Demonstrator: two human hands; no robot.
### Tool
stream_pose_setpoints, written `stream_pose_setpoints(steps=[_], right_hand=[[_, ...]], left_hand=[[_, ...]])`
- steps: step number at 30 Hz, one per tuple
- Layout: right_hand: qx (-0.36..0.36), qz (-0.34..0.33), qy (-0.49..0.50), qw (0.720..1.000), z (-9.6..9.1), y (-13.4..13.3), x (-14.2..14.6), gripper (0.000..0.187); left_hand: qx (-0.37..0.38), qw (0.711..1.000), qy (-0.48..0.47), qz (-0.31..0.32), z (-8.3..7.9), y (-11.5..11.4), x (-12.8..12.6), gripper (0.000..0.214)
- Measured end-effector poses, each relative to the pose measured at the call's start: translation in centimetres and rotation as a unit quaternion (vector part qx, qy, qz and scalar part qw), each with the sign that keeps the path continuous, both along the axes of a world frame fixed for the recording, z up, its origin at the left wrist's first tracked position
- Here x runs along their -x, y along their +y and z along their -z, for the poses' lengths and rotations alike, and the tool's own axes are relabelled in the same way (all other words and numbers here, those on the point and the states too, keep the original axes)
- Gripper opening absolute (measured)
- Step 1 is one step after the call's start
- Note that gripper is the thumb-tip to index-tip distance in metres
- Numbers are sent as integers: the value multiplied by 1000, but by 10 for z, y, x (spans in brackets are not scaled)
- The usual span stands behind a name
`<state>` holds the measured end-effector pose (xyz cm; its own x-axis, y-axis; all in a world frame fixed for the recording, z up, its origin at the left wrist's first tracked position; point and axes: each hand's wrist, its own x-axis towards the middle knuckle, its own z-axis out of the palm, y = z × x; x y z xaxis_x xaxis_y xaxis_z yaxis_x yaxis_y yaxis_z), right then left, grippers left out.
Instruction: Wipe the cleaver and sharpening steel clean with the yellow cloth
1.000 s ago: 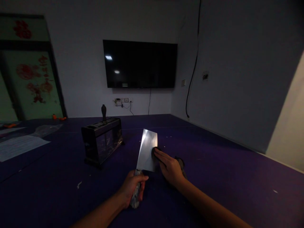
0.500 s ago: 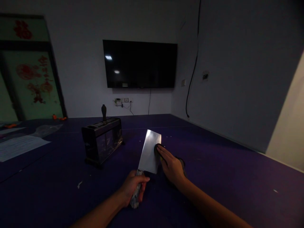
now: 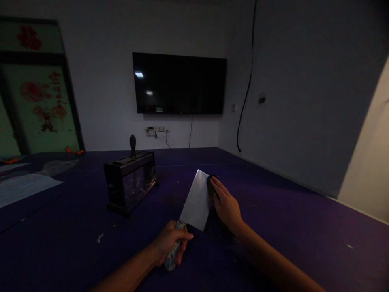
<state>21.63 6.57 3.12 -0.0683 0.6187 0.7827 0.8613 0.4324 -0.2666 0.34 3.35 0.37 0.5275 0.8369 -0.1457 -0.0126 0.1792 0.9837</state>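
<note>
A cleaver [image 3: 197, 202] with a broad shiny blade points away from me, tilted up to the right. My left hand [image 3: 173, 243] is wrapped round its handle, which looks covered in a pale, worn wrapping. At the right edge of the blade, near its far corner, my right hand [image 3: 227, 205] presses a small dark pad [image 3: 209, 184] against the metal. My fingers cover most of the pad, so its kind is unclear. Left of the cleaver stands a black knife block [image 3: 130, 178] with clear sides and one dark handle sticking up.
Everything rests on a dark purple tabletop [image 3: 288, 227] with small white scraps. A sheet of paper [image 3: 27, 188] and clear plastic [image 3: 59, 166] lie at the left, with orange items [image 3: 73, 151] farther back. A television [image 3: 180, 83] hangs on the wall; a black cable [image 3: 247, 87] dangles at its right.
The cleaver's blade has swung to the right and slightly down. My right hand with the dark pad has moved right and up along the blade's edge toward the far corner.
</note>
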Motion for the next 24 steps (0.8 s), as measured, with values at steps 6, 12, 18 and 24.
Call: stream_pose_setpoints(steps=[6,12,18,24], right_hand=[[-9,-10,-18,1000,1,-4,3,59],[-37,-15,-36,999,4,-2,2,59],[-27,10,-52,998,6,-4,5,58],[-31,51,-79,995,7,-7,12,57]], left_hand=[[0,1000,-5,-7,-1,-2,-1,27],[12,1000,-4,-15,-2,-2,-1,25],[15,1000,5,-19,-4,-4,-2,25],[16,999,2,-37,-2,-5,-2,23]])
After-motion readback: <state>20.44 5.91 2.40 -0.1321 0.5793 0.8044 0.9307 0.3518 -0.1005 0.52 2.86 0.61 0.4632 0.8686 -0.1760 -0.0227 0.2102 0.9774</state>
